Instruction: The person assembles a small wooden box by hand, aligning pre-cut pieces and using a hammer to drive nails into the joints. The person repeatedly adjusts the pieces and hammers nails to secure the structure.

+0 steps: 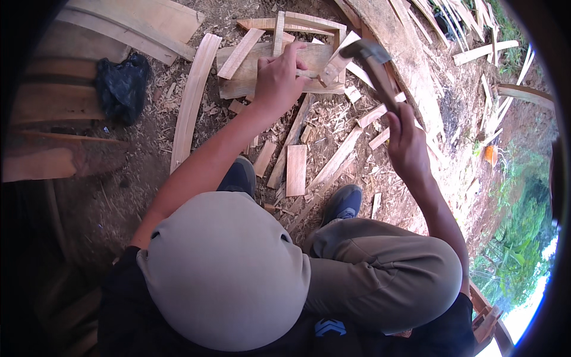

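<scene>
My right hand [409,146] is closed round the lower handle of a hammer [381,76]. The dark hammer head is raised beside a small wooden frame [278,34] of light strips. My left hand [279,83] is closed over a flat wooden board [241,86] lying on the ground. From its fingers a short, pale, rod-like piece [307,74] points right, toward a light wood block [334,69] at the frame's right side. What this piece is, I cannot make out. The hammer head is close to the block; whether they touch is unclear.
Wood shavings and several offcuts, one a short plank [295,171], litter the ground around my shoes [343,202]. A long curved strip [195,101] lies left of my left arm. Farther left are a black plastic bag [123,88] and stacked boards [137,24]. A large curved timber [410,71] stands at right.
</scene>
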The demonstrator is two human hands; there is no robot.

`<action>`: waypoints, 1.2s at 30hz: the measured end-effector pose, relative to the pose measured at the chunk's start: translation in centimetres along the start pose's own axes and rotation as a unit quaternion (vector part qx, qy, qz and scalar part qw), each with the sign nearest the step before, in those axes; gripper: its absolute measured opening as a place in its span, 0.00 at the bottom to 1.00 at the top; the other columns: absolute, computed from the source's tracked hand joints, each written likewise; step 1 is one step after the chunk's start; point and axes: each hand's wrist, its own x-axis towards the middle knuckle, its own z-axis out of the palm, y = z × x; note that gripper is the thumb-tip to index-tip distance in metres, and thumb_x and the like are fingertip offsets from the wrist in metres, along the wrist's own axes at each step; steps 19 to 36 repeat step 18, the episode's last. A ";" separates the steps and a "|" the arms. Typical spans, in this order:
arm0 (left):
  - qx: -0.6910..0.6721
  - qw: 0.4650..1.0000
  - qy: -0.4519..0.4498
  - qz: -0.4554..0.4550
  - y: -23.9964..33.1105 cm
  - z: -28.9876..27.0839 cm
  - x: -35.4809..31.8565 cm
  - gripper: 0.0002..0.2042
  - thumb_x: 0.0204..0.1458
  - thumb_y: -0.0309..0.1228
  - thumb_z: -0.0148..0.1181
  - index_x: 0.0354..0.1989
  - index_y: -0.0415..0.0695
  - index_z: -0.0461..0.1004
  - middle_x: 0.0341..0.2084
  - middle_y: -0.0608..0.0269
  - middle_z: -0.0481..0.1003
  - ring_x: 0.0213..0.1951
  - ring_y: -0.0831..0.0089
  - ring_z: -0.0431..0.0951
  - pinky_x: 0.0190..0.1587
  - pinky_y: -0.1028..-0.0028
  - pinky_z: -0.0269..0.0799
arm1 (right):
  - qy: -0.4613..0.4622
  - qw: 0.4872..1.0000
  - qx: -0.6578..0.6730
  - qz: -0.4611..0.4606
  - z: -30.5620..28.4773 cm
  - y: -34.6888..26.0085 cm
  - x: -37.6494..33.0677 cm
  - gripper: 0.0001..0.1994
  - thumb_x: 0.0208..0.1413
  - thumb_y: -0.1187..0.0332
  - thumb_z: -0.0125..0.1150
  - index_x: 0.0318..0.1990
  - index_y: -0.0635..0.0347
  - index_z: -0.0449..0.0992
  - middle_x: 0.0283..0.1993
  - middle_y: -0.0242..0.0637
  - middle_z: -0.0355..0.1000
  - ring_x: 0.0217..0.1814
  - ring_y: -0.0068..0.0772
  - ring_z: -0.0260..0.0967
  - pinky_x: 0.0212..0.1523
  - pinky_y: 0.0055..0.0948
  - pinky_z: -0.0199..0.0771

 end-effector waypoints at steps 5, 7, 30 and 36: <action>-0.004 1.000 -0.019 -0.009 0.5 0.2 0.1 0.32 0.49 0.29 0.72 0.63 0.51 0.64 0.38 0.69 0.81 0.40 0.70 0.81 0.54 0.65 0.58 | -0.013 0.999 -0.043 0.002 3.7 3.0 -0.8 0.10 0.72 0.62 0.49 0.48 0.57 0.60 0.25 0.61 0.74 0.28 0.70 0.74 0.25 0.61 0.67; -0.004 1.000 -0.021 -0.003 0.5 0.1 -0.1 0.32 0.50 0.28 0.71 0.63 0.51 0.64 0.38 0.69 0.81 0.41 0.70 0.81 0.54 0.65 0.58 | -0.040 0.998 -0.046 0.018 3.2 3.0 -0.4 0.11 0.73 0.60 0.48 0.49 0.57 0.60 0.26 0.63 0.74 0.30 0.70 0.75 0.28 0.62 0.68; 0.039 0.998 0.004 0.053 0.0 0.6 -0.8 0.23 0.50 0.28 0.68 0.56 0.52 0.71 0.41 0.71 0.78 0.46 0.73 0.79 0.55 0.66 0.56 | -0.003 0.995 -0.098 0.031 -6.1 -1.5 1.2 0.22 0.67 0.53 0.58 0.59 0.59 0.75 0.44 0.55 0.80 0.47 0.46 0.82 0.45 0.39 0.76; 0.039 0.998 0.004 0.053 0.0 0.6 -0.8 0.23 0.50 0.28 0.68 0.56 0.52 0.71 0.41 0.71 0.78 0.46 0.73 0.79 0.55 0.66 0.56 | -0.003 0.995 -0.098 0.031 -6.1 -1.5 1.2 0.22 0.67 0.53 0.58 0.59 0.59 0.75 0.44 0.55 0.80 0.47 0.46 0.82 0.45 0.39 0.76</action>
